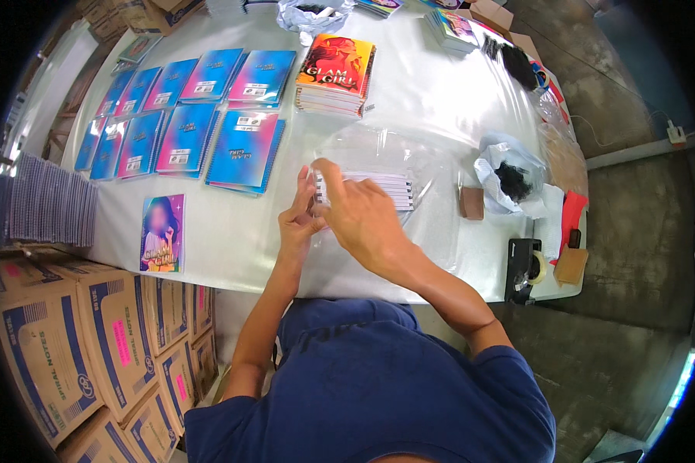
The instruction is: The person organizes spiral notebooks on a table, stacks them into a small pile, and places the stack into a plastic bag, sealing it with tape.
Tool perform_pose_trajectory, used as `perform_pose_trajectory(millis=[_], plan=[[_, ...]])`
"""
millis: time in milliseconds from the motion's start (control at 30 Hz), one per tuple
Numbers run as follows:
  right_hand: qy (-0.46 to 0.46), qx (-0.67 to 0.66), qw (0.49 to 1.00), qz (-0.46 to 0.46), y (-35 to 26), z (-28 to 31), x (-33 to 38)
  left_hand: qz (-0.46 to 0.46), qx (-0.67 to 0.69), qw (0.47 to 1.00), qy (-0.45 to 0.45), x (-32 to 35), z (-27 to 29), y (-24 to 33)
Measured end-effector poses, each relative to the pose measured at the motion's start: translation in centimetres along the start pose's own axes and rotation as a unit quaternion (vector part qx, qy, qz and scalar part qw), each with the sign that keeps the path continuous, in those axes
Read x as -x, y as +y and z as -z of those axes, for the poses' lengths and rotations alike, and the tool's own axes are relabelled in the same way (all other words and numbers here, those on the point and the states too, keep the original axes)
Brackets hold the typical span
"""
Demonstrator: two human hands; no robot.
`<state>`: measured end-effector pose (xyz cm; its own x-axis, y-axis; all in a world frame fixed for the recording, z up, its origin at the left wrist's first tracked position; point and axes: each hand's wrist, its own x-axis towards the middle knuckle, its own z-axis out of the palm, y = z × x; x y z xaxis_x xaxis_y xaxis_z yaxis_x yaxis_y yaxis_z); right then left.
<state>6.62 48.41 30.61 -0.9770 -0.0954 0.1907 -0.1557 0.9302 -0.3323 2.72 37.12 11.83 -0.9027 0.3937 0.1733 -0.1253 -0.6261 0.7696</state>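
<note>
Clear plastic film [378,150] lies spread across the white worktop [232,239] ahead of me, and on it rests a small stack of spiral notebooks [382,189] seen edge-on, their pale page edges facing me; both my hands meet at its near-left end; my left hand [300,220] is raised at the corner with its fingers [301,185] pinched on the film there; my right hand [355,208] crosses over the stack's left end with fingers [328,171] curled down on the film and notebooks, though I cannot tell how firm that grip is; to the left lie 2 rows of blue-and-pink notebooks [239,150], overlapping one another; beyond the film sits a pile of orange-covered notebooks [336,73]; a single cover sheet [163,233] showing a figure lies near the worktop's left front edge; a black tape dispenser [523,268] stands at the right front corner; a brown pad [472,203] sits just right of the film; cardboard cartons [93,339] are stacked below the worktop at my left.
</note>
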Motion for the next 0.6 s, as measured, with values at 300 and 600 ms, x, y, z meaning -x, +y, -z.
perform_pose_trajectory(millis=[300,600], plan=[[-0.104,0.029,0.978,0.178,4.8,7.8,2.6,0.0,-0.346,0.922,-0.176,-3.7,0.4,5.6],[0.091,-0.01,0.98,0.176,7.2,8.3,0.5,0.031,-0.26,0.948,-0.179,-4.6,0.5,6.5]])
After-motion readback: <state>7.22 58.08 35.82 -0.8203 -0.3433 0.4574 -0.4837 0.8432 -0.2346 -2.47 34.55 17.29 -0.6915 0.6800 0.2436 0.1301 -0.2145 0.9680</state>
